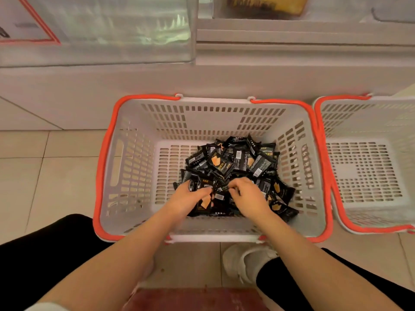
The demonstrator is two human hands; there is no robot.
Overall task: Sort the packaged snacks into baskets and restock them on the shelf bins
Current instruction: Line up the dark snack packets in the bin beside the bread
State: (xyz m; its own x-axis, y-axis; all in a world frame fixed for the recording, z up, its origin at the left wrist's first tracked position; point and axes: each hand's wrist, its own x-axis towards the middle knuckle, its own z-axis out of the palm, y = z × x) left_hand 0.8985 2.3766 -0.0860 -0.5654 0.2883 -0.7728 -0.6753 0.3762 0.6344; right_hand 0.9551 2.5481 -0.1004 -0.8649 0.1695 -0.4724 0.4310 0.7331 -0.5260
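Observation:
A grey basket [134,167] with orange handles stands on the floor in front of me. Inside it lies a heap of several small black snack packets [235,162] with orange print, piled toward the right half. Both hands reach down into the near side of the heap. My left hand [187,198] curls its fingers round black packets at the pile's near left. My right hand [248,196] pinches the edge of a black packet beside it. The two hands nearly touch over the same packets.
A second grey basket [363,171] with orange handles stands to the right, with nothing in it. Behind the baskets rises a white shelf base [202,79] with clear bins [107,30] above. My knees and a white shoe [244,261] are on the tiled floor.

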